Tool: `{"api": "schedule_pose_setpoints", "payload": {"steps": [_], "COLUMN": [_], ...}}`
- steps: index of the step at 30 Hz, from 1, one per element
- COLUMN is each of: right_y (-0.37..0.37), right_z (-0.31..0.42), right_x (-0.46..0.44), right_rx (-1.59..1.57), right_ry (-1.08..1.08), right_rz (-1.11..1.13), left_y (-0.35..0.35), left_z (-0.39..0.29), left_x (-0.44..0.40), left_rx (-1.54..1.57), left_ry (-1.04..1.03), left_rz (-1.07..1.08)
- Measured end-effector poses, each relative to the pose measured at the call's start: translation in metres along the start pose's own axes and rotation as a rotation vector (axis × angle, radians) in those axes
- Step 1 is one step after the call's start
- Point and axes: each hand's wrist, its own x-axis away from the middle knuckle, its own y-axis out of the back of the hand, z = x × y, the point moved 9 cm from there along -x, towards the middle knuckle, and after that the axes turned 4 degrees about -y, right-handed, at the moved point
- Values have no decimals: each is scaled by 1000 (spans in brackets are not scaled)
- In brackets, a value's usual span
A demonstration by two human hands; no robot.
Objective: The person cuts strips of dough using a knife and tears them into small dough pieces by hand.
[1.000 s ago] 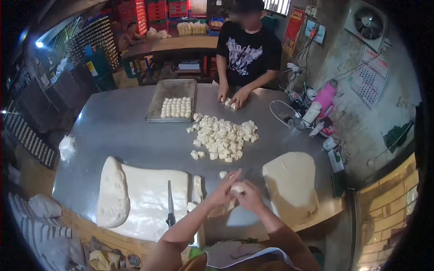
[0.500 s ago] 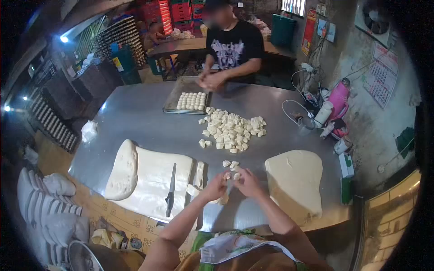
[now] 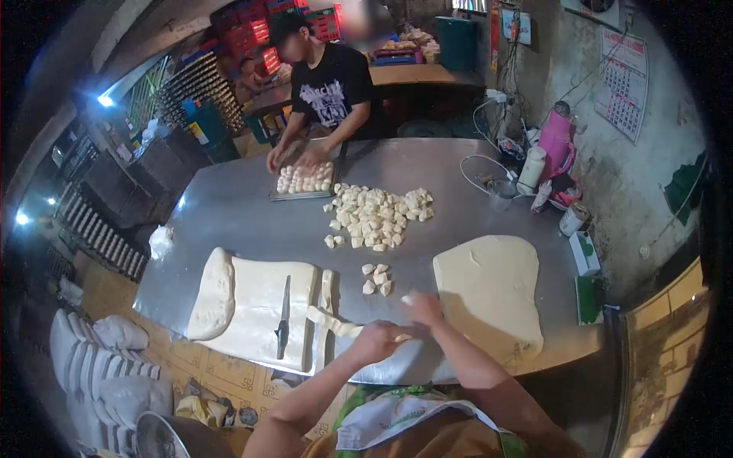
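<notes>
My left hand point(image 3: 379, 341) is wrapped around a strip of dough point(image 3: 336, 324), whose tail runs left across the steel table. A stub of dough pokes out between the fingers on the right. My right hand point(image 3: 423, 309) is blurred by motion, with a small pale piece of dough point(image 3: 408, 298) at its fingertips. Several cut dough pieces point(image 3: 377, 279) lie just beyond my hands. Left of them, a long knife point(image 3: 283, 320) rests on a thick dough slab point(image 3: 256, 305), beside another narrow dough strip point(image 3: 327, 290). A flat dough sheet point(image 3: 489, 290) lies to my right.
A large heap of dough pieces point(image 3: 378, 214) sits mid-table point(image 3: 229, 202). Across it, a co-worker point(image 3: 328, 91) handles dough balls on a tray point(image 3: 301, 196). Bottles and a pink jug point(image 3: 555, 141) stand at the right edge. A green-and-white box point(image 3: 585, 253) is nearer me.
My hands have separated: the left moved down onto the strip, the right swung rightward. More pieces lie in the small group. The co-worker's hands lowered to the tray, and the view shifted.
</notes>
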Motion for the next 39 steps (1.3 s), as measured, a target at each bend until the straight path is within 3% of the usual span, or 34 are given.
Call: {"api": "schedule_pose_setpoints", "payload": {"steps": [2,4,5,8,11,13,14,15,16,18,20,21,24,27,28,30,31,33,34,36,38,39], "right_y": [12,34,31,27,51,55,39,21,4,1,-15,-16,15,32,28,17,10,4,-8,-19,-40,-24], "right_z": [15,38,40,91,122,128,111,91,71,50,31,36,110,154,158,144,133,117,108,66,3,16], "right_x": [14,35,44,65,77,70,47,29,17,-3,-2,-5,38,57,68,64,57,44,37,33,30,42], "right_rx": [-105,-330,-332,-427,-394,-362,-298,-236,-174,-134,-66,-55,-167,-322,-417,-406,-387,-356,-167,190,-148,-174], "right_ry": [110,320,308,640,604,593,410,225,40,-13,-130,-126,388,464,490,375,287,213,131,-90,-254,-117], "right_rz": [-76,-237,-235,-45,-222,-319,-275,-225,-169,-106,48,42,-415,-390,-362,-410,-430,-431,-333,-189,-79,-121], "left_y": [20,29,35,53,47,9,-5,-8,-10,-6,20,45,58,58,46,32,29,5,-3,9,10,13], "left_z": [-11,12,23,38,46,72,87,93,82,56,53,53,75,94,101,112,106,93,92,54,30,32], "left_x": [13,11,11,-11,-13,-21,-19,-13,-5,4,11,5,11,-7,-9,-19,-22,-16,-4,22,45,40], "left_rx": [361,333,316,359,496,387,328,335,285,170,317,447,624,727,716,651,648,360,219,252,411,495], "left_ry": [-193,-175,-161,-207,-235,57,204,205,34,-331,-329,-326,-309,-318,-263,-179,-193,-83,-18,-331,-451,-310], "left_rz": [-223,-319,-405,-440,-348,-123,-13,-13,22,85,3,-109,-262,-356,-224,31,47,156,208,220,141,161]}}
